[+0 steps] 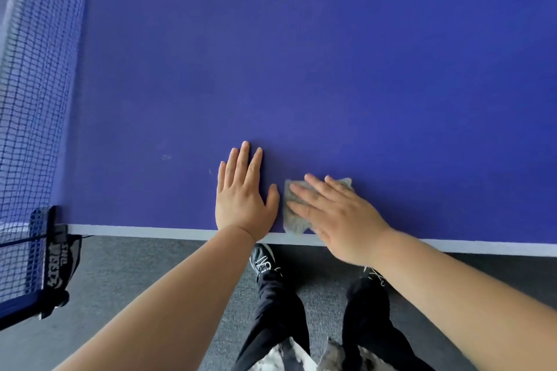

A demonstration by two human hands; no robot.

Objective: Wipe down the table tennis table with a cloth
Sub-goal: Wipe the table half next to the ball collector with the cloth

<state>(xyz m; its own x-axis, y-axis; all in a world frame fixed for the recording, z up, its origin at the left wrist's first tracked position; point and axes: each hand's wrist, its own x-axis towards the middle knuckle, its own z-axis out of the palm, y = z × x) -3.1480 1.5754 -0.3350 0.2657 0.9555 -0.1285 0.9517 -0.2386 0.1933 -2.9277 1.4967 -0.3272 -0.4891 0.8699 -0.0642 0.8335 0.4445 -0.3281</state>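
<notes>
The blue table tennis table (301, 69) fills most of the view, with its white edge line running along the near side. A small grey cloth (291, 217) lies flat on the table by that near edge. My right hand (334, 214) presses on the cloth with straight, spread fingers and covers most of it. My left hand (242, 190) rests flat on the bare table just left of the cloth, fingers straight and pointing away from me.
The dark blue net (33, 84) stands along the left side, held by a black clamp post (57, 256) at the table's near edge. Below the edge are grey carpet (135, 265) and my legs and shoes (265, 259).
</notes>
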